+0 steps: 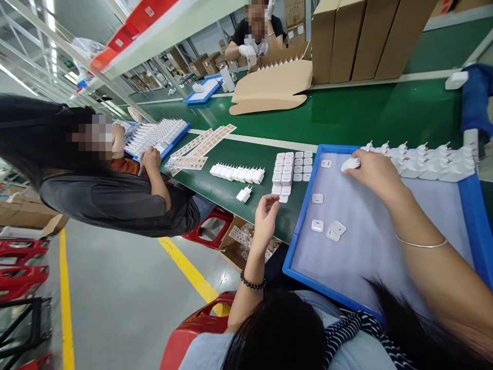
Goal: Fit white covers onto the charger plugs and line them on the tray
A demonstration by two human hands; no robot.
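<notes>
In the head view, my right hand (376,172) is closed on a white plastic charger cover (349,164), above the far left part of a blue-rimmed tray (295,252). Several loose white covers (317,225) lie on the tray's pale sheet. Rows of white plug chargers (435,163), prongs up, stand along its far edge. My left hand (266,218) is just left of the tray, fingers loosely bent and slightly apart from the thumb. Its fingertips are by the near end of a block of stacked white covers (282,172); whether they touch it is unclear.
On the green bench are a row of chargers (236,173), a single charger (244,194) and label sheets (210,141). A co-worker (115,190) sits at left by another tray; another person (256,41) sits across. Cardboard boxes (354,41) stand behind. A carton (234,246) is below.
</notes>
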